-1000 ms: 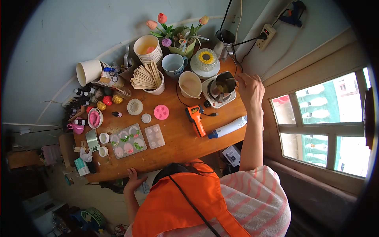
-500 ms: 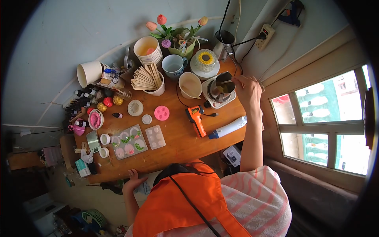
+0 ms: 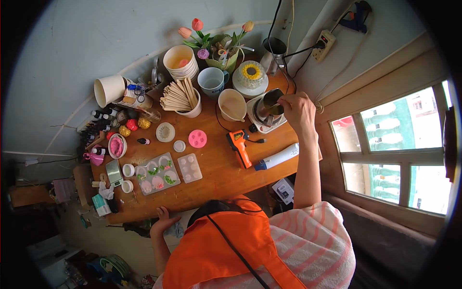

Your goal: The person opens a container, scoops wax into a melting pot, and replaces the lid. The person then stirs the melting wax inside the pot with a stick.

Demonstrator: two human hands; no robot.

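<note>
My right hand (image 3: pixel 299 111) is closed in a pinch at the rim of a metal pitcher (image 3: pixel 269 111). A thin stick (image 3: pixel 275 105) runs from its fingertips into the pitcher, where some liquid shows. The pitcher stands on a small white hot plate (image 3: pixel 263 128). At the table's front edge, my left hand (image 3: pixel 164 222) rests with its fingers apart and nothing in them. An orange infrared thermometer (image 3: pixel 238 148) and a white-and-blue tube-shaped tool (image 3: pixel 277 156) lie in front of the hot plate.
Left of the pitcher are a paper cup (image 3: pixel 232 104), a blue mug (image 3: pixel 211 81) and a cup of wooden sticks (image 3: pixel 191 108). A filled mold (image 3: pixel 157 174), a pale mold (image 3: pixel 190 168) and a pink mold (image 3: pixel 197 138) lie mid-table. A window (image 3: pixel 394 149) is at the right.
My right hand has moved left and slightly down, closer over the pitcher, and the stick has shifted with it. My left hand has stayed near the table edge.
</note>
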